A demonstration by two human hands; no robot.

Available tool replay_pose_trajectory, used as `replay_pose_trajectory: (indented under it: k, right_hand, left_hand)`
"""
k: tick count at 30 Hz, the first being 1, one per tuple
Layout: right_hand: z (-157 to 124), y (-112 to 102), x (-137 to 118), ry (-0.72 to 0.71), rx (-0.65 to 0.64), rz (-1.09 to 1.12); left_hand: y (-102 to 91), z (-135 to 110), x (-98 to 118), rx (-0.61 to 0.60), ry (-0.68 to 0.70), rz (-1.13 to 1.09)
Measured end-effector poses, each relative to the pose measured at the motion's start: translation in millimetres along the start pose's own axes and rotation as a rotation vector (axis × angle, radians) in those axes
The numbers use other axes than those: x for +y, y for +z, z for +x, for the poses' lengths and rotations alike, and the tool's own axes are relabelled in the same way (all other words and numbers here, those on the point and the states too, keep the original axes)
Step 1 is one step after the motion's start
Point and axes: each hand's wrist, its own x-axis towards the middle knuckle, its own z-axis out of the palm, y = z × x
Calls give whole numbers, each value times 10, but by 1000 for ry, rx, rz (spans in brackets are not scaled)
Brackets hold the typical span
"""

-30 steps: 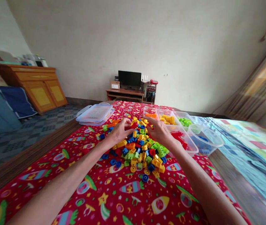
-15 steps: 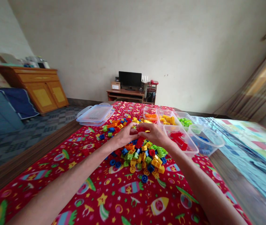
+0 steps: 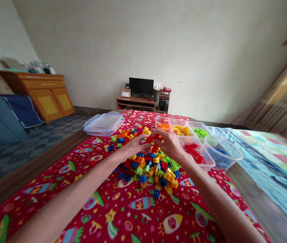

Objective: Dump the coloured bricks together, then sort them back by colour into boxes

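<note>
Over a heap of mixed toy building blocks (image 3: 155,170), both hands meet around red building blocks (image 3: 153,137). My right hand (image 3: 168,143) is closed on the red piece, its fingers curled over from the right. From the left, my left hand (image 3: 134,147) pinches the near end of the same piece. A further red block shows just under the fingers; whether it is joined to the held one I cannot tell. Blue wheels (image 3: 156,193) and yellow ones lie at the heap's near edge, and a blue brick (image 3: 142,178) rests among them.
Right of the heap stand clear plastic containers: one with red blocks (image 3: 192,152), others with orange (image 3: 163,127), yellow (image 3: 181,130) and green blocks (image 3: 200,132). A round clear tub (image 3: 230,153) holds blue ones. Stacked clear lids (image 3: 104,123) lie at the left on the red patterned cloth (image 3: 95,209).
My right hand has shifted slightly right and turned, showing more of the red piece between the hands. A blue brick now lies at the heap's near side where yellow and green blocks showed before.
</note>
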Motion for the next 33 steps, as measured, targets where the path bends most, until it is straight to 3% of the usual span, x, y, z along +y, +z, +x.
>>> replay_pose_trajectory:
  k: [4, 8, 11, 15, 20, 22, 25, 29, 33]
  right_hand:
    - [26, -125, 42, 15, 70, -97]
    - [42, -435, 127, 62, 141, -296]
    - [18, -691, 250, 185, 162, -474]
    - [-87, -952, 491, 418, 49, -714]
    - [-166, -1096, 582, 537, -119, -840]
    - [-119, -1052, 463, 493, -85, -823]
    - [-21, -814, 170, 360, -107, -757]
    - [-18, -246, -180, 111, -363, -607]
    - [-162, 260, -284, -28, -534, -565]
  left_hand:
    - [-83, 41, -17, 51, 33, 22]
    - [-182, 17, 65, 93, 67, 98]
    - [-278, -10, 129, 136, 117, 172]
    - [-374, -16, 174, 172, 147, 268]
    - [-230, -64, 271, -45, 135, 462]
    - [-123, -107, 321, -77, 164, 596]
    - [-47, -142, 352, -14, 211, 795]
    - [-181, -90, 284, 85, 246, 907]
    - [-363, -22, 203, 185, 241, 1016]
